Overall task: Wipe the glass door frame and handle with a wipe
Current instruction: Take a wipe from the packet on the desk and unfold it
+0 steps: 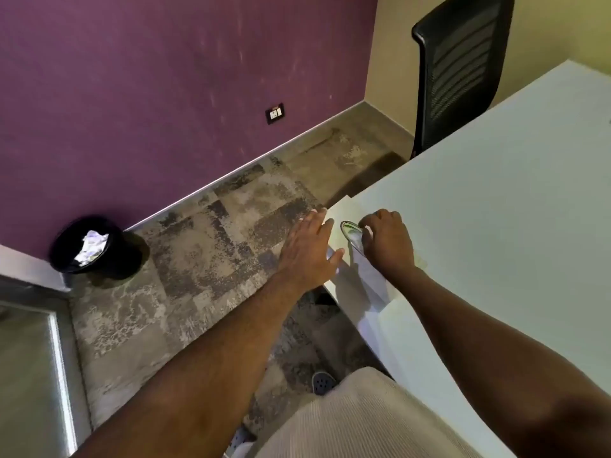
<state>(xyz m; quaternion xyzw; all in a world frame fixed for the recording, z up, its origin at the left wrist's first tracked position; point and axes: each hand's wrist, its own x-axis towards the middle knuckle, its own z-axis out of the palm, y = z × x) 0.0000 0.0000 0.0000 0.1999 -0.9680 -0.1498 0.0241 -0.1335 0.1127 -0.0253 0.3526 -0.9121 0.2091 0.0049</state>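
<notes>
Plainly, a smooth pale counter [496, 200] fills the right side, its near corner carrying a flat white wipe pack [360, 269] with a glossy oval opening on top. The right hand [386, 241] sits over that pack with its fingers curled down at the oval, pinching at it; whether a wipe is already between the fingertips cannot be made out. The left hand [309, 249] reaches forward with fingers straight and spread wide, holding nothing, its fingertips at the counter's corner edge beside the pack and its thumb touching the pack's side. Both forearms are bare.

A glass door frame [61, 355] shows only at the lower left: one metal edge with a bright strip, cut off by the picture border, and no handle can be seen from here. It stands well apart from both hands.

On the floor lies a mottled grey and brown carpet [198, 259] in blotchy square patches. One round black bin [96, 247] stands against the matt purple wall [148, 77], with crumpled white paper inside. One black-framed wall socket [275, 113] sits low on that wall. One black mesh-backed chair [459, 71] stands behind the counter, its seat hidden and its top cut off. A ribbed beige garment [357, 421] covers the person's front at the bottom, and part of a dark perforated shoe [322, 382] peeks out below it.
</notes>
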